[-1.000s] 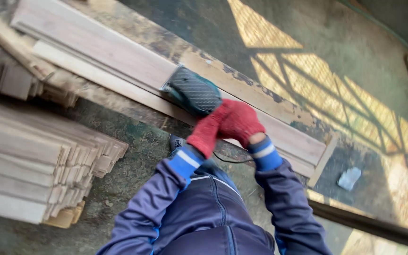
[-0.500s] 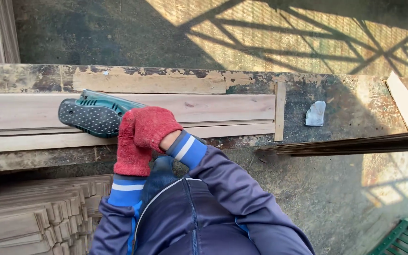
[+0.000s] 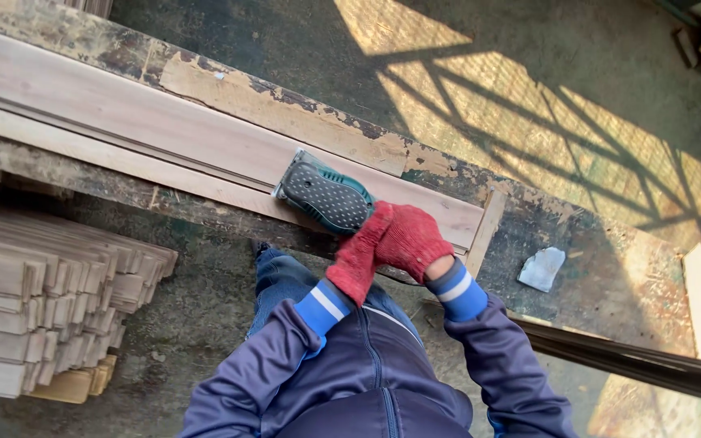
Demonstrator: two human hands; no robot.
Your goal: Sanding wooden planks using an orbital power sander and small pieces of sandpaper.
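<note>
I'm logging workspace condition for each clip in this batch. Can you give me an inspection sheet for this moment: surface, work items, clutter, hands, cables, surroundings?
Surface: worn workbench, top scuffed, coating flaking.
Work items: long pale wooden board lying flat along the bench; green and black power sander resting on it near its right end.
Clutter: crumpled pale scrap on the bench, right of the board.
Hands: left hand and right hand, both in red gloves, stacked on the sander's rear grip.
Cables: nothing seen.
Surroundings: stack of cut wooden slats below the bench at left; dark long strip at lower right; concrete floor with lattice shadows in sunlight.
</note>
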